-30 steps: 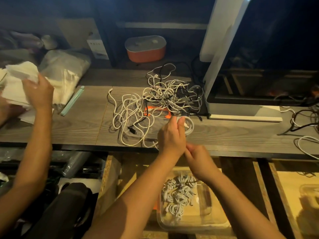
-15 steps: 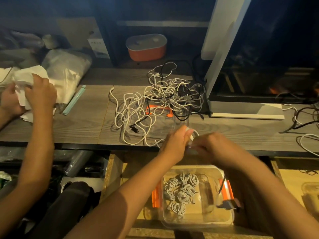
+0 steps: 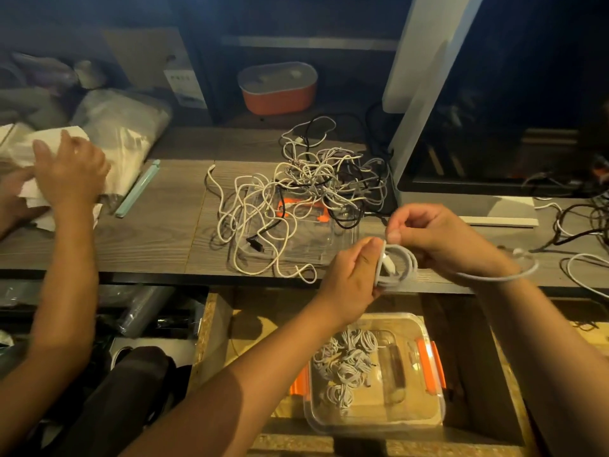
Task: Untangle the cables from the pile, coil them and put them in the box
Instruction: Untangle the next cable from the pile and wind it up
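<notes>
grey-lidded orange tub (image 3: 277, 94) | teal stick (image 3: 138, 189) on table (image 3: 158, 232), beside plastic bag (image 3: 123, 127)

both forearms reach forward, left grip (image 3: 352, 275) curled around a coiled cable (image 3: 400, 263), right grip (image 3: 438, 239) just beside it, thumb and forefinger pinching its top strand.

Bare forearms and bare wrists — the left hand (image 3: 349, 278) and the right hand (image 3: 438, 239) bare as well.

Bare desktop (image 3: 171, 219) between cable pile (image 3: 306, 192) and another person's hand (image 3: 71, 174); monitor base (image 3: 461, 209) just right of pile.
</notes>
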Available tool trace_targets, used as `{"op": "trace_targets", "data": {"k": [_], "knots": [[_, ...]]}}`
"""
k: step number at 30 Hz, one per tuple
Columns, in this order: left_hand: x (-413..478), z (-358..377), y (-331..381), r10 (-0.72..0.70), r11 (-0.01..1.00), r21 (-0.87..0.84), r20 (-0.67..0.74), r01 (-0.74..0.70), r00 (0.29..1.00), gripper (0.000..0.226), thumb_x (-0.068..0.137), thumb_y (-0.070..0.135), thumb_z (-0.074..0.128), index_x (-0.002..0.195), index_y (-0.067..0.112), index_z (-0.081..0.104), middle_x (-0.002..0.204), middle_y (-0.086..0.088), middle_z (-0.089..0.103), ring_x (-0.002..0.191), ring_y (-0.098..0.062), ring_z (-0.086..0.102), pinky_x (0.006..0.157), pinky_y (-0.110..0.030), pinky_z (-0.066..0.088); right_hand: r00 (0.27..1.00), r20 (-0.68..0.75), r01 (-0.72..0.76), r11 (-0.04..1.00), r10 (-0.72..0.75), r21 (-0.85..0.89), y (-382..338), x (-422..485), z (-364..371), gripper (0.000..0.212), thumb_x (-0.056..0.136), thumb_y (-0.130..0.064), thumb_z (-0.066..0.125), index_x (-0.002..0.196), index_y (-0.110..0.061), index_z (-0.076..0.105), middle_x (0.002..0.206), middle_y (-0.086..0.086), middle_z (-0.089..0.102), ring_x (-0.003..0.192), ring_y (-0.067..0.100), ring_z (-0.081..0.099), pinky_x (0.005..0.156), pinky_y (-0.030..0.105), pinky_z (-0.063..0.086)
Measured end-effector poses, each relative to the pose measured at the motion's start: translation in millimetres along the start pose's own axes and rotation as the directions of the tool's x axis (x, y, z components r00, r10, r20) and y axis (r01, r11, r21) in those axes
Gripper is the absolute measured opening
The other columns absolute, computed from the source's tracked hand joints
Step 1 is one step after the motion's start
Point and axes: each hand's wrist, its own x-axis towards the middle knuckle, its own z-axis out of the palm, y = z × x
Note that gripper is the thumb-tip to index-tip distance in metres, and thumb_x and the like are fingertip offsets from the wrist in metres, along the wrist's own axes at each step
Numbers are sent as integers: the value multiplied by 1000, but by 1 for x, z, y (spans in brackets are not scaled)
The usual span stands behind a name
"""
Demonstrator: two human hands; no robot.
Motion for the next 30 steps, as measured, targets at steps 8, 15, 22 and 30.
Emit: {"op": "trace_targets", "data": {"k": [8, 15, 22, 30], "knots": [[-3, 2, 1, -118, 967, -246, -190, 69, 975, 46, 101, 36, 26, 76, 10, 54, 41, 4, 41, 30, -6, 32, 33, -15, 24, 993, -6, -99, 860, 117, 500, 34, -1, 36, 54, 52, -42, 89, 87, -9, 63, 48, 0, 42, 31, 3, 33, 28, 10, 25], [12, 3, 1, -300, 929, -353, -552, 107, 778, 39, 97, 49, 31, 88, 20, 55, 73, -2, 48, 54, -8, 48, 49, -22, 38, 947, -317, -22, 996, 47, 81, 44, 0, 67, 15, 88, -13, 57, 82, -9, 44, 57, 2, 50, 39, 6, 41, 36, 16, 34], [11, -8, -2, 7, 993, 91, -659, 71, 752, 31, 102, 24, 31, 103, 12, 59, 78, 18, 46, 74, 1, 45, 63, -8, 31, 934, -353, 34, 997, -58, -72, 44, -2, 89, 7, 94, -2, 49, 88, -4, 46, 59, 8, 50, 42, 9, 43, 38, 18, 36], [18, -24, -9, -151, 986, -38, -632, 164, 760, 30, 101, 39, 30, 96, 23, 55, 81, 4, 55, 84, -20, 58, 75, -25, 45, 978, -193, 87, 995, -74, 57, 56, -17, 92, 28, 97, 5, 34, 109, -5, 58, 84, 10, 58, 61, 15, 58, 57, 27, 52]]}}
